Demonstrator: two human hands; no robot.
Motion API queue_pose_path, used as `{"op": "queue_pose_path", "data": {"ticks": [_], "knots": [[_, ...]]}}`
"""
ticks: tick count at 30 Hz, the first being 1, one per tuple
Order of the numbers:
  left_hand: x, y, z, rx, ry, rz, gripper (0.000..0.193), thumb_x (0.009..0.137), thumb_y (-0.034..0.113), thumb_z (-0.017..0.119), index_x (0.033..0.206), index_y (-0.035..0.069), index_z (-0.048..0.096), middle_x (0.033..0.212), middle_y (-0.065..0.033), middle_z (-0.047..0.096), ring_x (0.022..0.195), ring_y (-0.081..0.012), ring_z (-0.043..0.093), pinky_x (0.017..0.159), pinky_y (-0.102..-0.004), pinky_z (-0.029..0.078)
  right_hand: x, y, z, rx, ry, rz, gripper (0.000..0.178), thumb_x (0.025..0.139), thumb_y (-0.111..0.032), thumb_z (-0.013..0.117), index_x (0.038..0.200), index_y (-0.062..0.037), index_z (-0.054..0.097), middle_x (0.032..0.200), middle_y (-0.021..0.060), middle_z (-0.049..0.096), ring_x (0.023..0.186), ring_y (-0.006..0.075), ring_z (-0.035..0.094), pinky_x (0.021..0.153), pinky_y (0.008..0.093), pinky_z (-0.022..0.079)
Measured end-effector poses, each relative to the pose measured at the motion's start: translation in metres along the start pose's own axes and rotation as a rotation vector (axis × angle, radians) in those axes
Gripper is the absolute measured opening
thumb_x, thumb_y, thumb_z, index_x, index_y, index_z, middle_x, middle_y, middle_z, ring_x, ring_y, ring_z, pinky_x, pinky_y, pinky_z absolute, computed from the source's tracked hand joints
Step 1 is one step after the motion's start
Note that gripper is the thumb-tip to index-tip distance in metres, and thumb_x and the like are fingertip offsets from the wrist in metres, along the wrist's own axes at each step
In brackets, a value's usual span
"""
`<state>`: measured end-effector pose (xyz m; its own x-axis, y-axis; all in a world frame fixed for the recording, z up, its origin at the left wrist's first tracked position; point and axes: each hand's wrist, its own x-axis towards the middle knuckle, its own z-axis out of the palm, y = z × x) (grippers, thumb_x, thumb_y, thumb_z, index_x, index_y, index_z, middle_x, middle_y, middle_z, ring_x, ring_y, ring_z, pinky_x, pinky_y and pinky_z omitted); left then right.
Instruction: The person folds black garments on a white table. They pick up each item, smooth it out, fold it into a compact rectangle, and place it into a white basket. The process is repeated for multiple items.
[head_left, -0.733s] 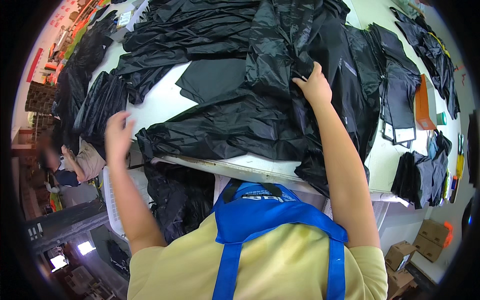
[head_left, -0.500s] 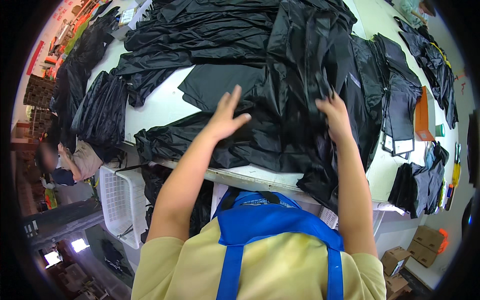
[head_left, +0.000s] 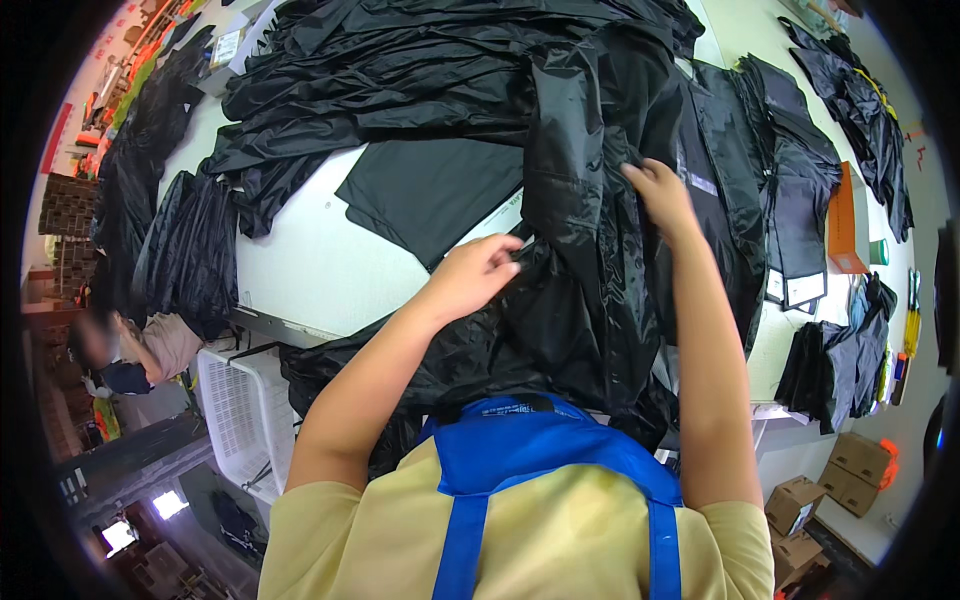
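Observation:
A shiny black jacket (head_left: 570,290) lies crumpled in front of me, its lower part hanging over the table's near edge toward my apron. My left hand (head_left: 475,275) is closed, fingers curled at the left side of the jacket, pinching its fabric. Further up and to the right, my right hand (head_left: 660,205) has thumb and fingers closed on the jacket's upper part. Flat folded black cloth (head_left: 430,195) lies beyond my left hand, partly over a white sheet with print (head_left: 495,220).
A large heap of black garments (head_left: 400,85) covers the table's far side. Labelled folded garments (head_left: 800,235) and an orange box (head_left: 848,220) are at the right. A white basket (head_left: 240,410) stands below the left edge; a person (head_left: 160,345) works beyond it.
My left hand has gone from spread to closed and come nearer. My right hand has closed on the fabric. The jacket's lower left part has been drawn toward me, baring white tabletop.

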<state>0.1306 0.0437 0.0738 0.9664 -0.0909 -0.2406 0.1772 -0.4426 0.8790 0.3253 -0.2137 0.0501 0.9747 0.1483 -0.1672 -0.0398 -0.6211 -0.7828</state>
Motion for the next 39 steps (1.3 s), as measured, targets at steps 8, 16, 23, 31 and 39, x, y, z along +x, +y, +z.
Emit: {"op": "queue_pose_path", "data": {"ticks": [8,16,23,31,39], "knots": [[0.023,0.041,-0.018,-0.452,0.045,0.111,0.041,0.089,0.006,0.057,0.129,0.004,0.05,0.111,-0.0066,0.055,0.079,-0.009,0.054,0.071,-0.0236,0.049,-0.027,-0.05,0.022,-0.267,0.207,-0.049,0.035,0.081,-0.028,0.066,0.106,-0.0047,0.062,0.096,0.0223,0.066,0.092,0.0391,0.063,0.079,0.0425,0.05],[0.024,0.071,-0.074,-0.939,0.177,0.19,0.056,0.096,0.036,0.051,0.141,0.009,0.034,0.127,-0.0153,0.049,0.107,-0.0222,0.055,0.086,-0.0353,0.05,-0.149,-0.113,0.008,-0.304,0.354,-0.967,0.029,0.068,-0.007,0.068,0.097,-0.0031,0.067,0.059,0.0051,0.051,0.049,0.0203,0.052,0.046,0.0319,0.041],[0.003,0.058,-0.093,-1.135,0.286,-0.172,0.065,0.09,0.042,0.061,0.142,0.011,0.038,0.125,-0.0068,0.052,0.106,-0.0143,0.054,0.094,-0.0294,0.044,-0.187,-0.118,0.035,-0.129,-0.309,-1.264,0.036,0.061,-0.016,0.064,0.095,-0.0053,0.069,0.06,0.0019,0.043,0.049,0.0173,0.049,0.044,0.0314,0.04],[-0.055,0.036,-0.111,-0.928,0.091,0.177,0.075,0.077,0.006,0.046,0.146,-0.003,0.022,0.153,-0.01,0.024,0.134,-0.0167,0.033,0.11,-0.0272,0.024,-0.197,-0.121,0.052,-0.145,-0.528,-1.251,0.025,0.067,-0.015,0.062,0.091,-0.0091,0.067,0.063,0.0022,0.044,0.054,0.0179,0.054,0.048,0.0306,0.045],[-0.079,0.037,-0.105,-1.188,0.101,0.191,0.065,0.081,-0.003,0.04,0.145,0.005,0.03,0.121,-0.0128,0.057,0.103,-0.0173,0.06,0.091,-0.0282,0.047,-0.209,-0.126,0.044,-0.173,-0.401,-1.324,0.031,0.062,-0.014,0.063,0.092,-0.0103,0.069,0.06,0.0003,0.041,0.05,0.0155,0.049,0.044,0.0298,0.04]]}}
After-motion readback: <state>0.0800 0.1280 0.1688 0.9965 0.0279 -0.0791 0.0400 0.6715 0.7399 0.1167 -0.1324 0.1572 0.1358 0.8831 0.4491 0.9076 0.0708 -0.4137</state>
